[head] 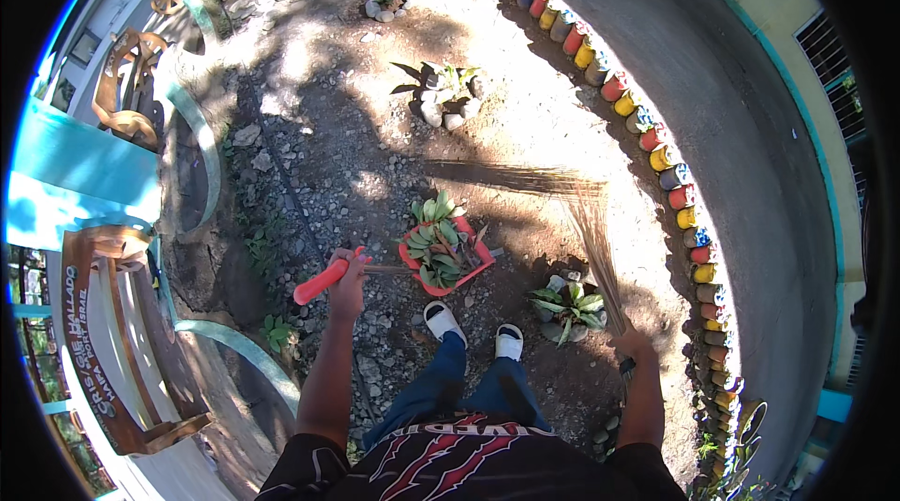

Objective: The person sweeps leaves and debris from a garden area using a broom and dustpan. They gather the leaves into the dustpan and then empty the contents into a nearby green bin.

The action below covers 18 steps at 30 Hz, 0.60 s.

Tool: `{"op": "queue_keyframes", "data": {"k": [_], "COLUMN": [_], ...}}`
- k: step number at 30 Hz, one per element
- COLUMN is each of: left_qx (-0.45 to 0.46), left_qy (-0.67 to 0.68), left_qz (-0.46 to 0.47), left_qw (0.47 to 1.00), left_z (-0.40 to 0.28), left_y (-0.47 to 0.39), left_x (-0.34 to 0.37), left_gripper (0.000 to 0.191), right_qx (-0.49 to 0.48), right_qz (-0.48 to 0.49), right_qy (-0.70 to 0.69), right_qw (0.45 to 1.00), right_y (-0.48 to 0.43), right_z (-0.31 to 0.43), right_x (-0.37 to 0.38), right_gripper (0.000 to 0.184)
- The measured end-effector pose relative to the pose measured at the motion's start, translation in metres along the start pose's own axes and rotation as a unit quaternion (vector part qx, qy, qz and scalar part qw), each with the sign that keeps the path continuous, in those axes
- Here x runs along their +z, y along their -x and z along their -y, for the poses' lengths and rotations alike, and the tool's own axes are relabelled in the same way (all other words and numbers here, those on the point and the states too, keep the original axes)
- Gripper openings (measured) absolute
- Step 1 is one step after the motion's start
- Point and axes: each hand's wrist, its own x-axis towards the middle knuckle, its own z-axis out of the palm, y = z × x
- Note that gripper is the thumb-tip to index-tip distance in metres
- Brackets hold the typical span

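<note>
My left hand (347, 283) grips the red handle (320, 283) of a long-handled dustpan. Its red pan (479, 260) hangs or rests in front of my feet; which of the two I cannot tell. Green leaves (439, 248) and a few brown ones are heaped in the pan. My right hand (633, 346) is closed around the bound stalks of a stick broom (598, 241), whose bristles fan out ahead of me. From the bristle tips a dark shadow stretches leftward over the soil.
A stone-ringed plant (573, 304) grows near my right foot, another (446, 97) farther ahead. Painted bottles (661, 158) in red, yellow and blue edge the paved road (766, 170). On the left stand wooden benches (88, 346) bearing writing and a curved concrete border (242, 353).
</note>
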Motion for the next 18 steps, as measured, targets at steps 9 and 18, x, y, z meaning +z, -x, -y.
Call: {"op": "queue_keyframes", "data": {"k": [9,18], "left_qx": [-0.038,-0.031], "left_qy": [-0.012,-0.031], "left_qz": [-0.021,-0.006], "left_qw": [0.999,0.999], "left_z": [-0.003,-0.006], "left_y": [0.001,-0.001], "left_x": [-0.007,-0.007], "left_gripper": [0.016,0.014], "right_qx": [-0.137,-0.039], "right_qz": [0.048,-0.014], "right_qy": [-0.221,-0.076], "right_qw": [0.964,0.996], "right_y": [0.100,-0.012], "right_z": [-0.058,0.024], "right_x": [-0.041,-0.006], "right_gripper": [0.081,0.078]}}
